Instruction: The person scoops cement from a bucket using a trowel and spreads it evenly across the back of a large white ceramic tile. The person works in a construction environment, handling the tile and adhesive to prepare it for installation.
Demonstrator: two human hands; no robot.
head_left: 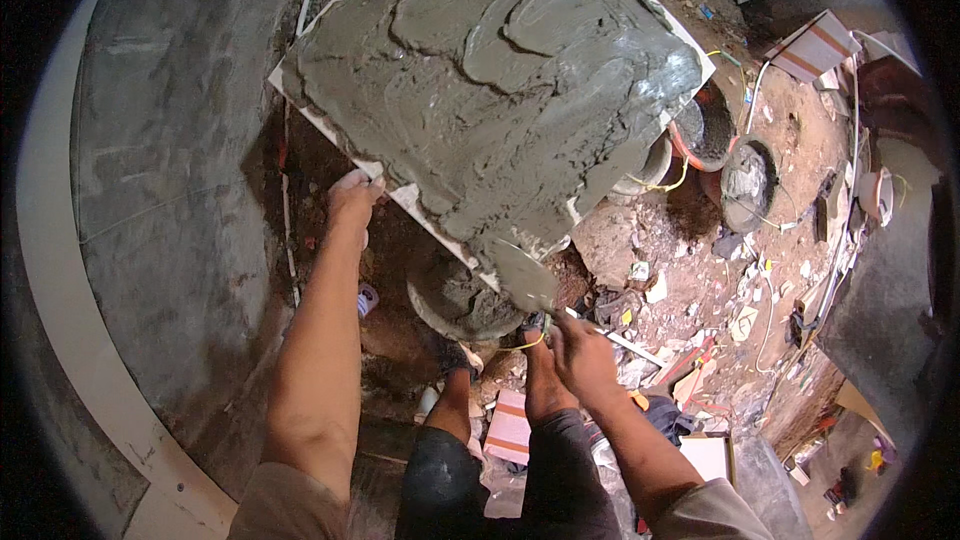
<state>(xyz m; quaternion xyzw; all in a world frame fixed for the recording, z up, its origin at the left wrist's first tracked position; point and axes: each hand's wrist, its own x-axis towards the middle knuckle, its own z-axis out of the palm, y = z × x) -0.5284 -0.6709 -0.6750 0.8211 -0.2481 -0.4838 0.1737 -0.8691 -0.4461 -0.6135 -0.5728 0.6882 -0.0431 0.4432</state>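
Observation:
A large square tile [408,199], white at its bare rim, slants across the upper middle. Wet grey mortar [520,70] covers its upturned face in thick, wavy ridges. My left hand [352,202] is closed on the tile's near left edge, thumb on top. In my right hand [585,358] is the handle of a trowel [525,278], its blade smeared grey and lying against the tile's near corner. Just below that corner, between my feet and the tile, stands a bucket [430,317] with mortar in it, partly hidden by tile and trowel.
At the right stand an orange-rimmed bucket [689,152] and a mortar-crusted bucket [750,180]. Rubble and scraps [700,310] litter the dirt floor. A smooth grey slab [180,130] lies left. A pink striped box [508,427] sits by my feet; another striped box [812,46] is at the far right.

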